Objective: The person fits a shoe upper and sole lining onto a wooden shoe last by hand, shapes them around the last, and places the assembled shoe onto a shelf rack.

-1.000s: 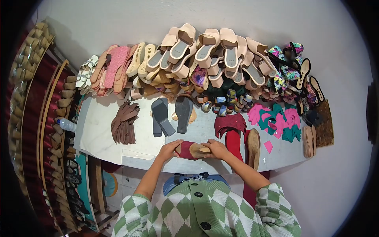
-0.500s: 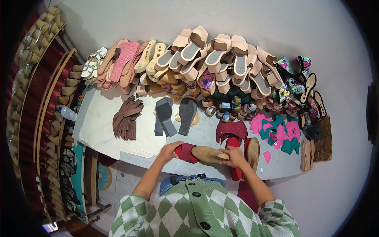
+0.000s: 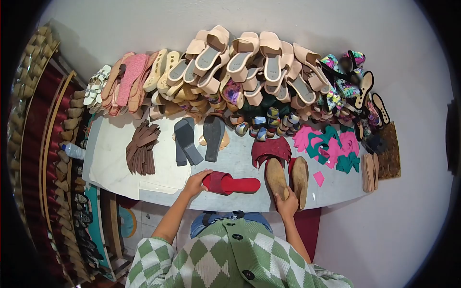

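Observation:
My left hand [image 3: 196, 183] grips the toe end of a red slipper [image 3: 245, 186], whose wide dark-red strap crosses it and whose heel points right. To the right, my right hand [image 3: 287, 204] is closed round the near end of a wooden shoe last [image 3: 275, 176]. Close beside that last lies a second wooden shoe last [image 3: 300, 178], with a strip of red showing at its edge. Just beyond both lasts is a stack of dark-red strap pieces [image 3: 271, 150]. Whatever lies under the held last is mostly hidden.
Brown strips [image 3: 143, 149], dark soles [image 3: 188, 141] and pink and green cut pieces [image 3: 329, 146] lie on the table [image 3: 230, 201]. Heeled sandals [image 3: 211, 53] are piled along the wall. Tan insoles [image 3: 369, 172] lie at the right; a rack of lasts [image 3: 69, 125] stands at left.
The wooden last has come out of the red slipper and moved right in my right hand, beside the other last. The slipper stays in my left hand. The view has shifted slightly.

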`<act>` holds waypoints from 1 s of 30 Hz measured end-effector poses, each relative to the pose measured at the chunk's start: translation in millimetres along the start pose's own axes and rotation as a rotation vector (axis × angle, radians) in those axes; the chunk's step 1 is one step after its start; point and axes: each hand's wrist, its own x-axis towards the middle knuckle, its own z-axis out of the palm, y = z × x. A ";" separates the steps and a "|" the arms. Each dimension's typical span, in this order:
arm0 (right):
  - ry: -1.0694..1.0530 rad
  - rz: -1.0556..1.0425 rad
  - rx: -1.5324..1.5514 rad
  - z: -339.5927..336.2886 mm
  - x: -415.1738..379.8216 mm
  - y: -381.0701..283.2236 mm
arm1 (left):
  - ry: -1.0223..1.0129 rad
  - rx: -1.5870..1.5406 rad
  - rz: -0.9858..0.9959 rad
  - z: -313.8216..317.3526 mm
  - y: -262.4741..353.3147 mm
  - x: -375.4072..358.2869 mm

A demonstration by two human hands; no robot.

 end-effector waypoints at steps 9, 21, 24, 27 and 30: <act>0.099 -0.298 0.166 -13.2 28.7 -40.1 | -0.035 0.021 0.029 -3.7 3.7 -0.1; -0.644 -0.562 0.143 98.7 57.2 -52.4 | -0.020 0.024 0.034 -5.5 6.6 0.3; -0.569 -0.594 0.065 70.3 41.8 -48.7 | -0.002 0.017 0.060 -0.2 1.8 -1.1; -0.549 -0.634 0.168 82.3 44.4 -30.3 | 0.003 0.012 0.057 -0.5 1.0 -2.0; -0.566 -0.662 0.210 84.0 47.7 -26.2 | -0.007 -0.002 0.038 -0.4 2.5 -1.2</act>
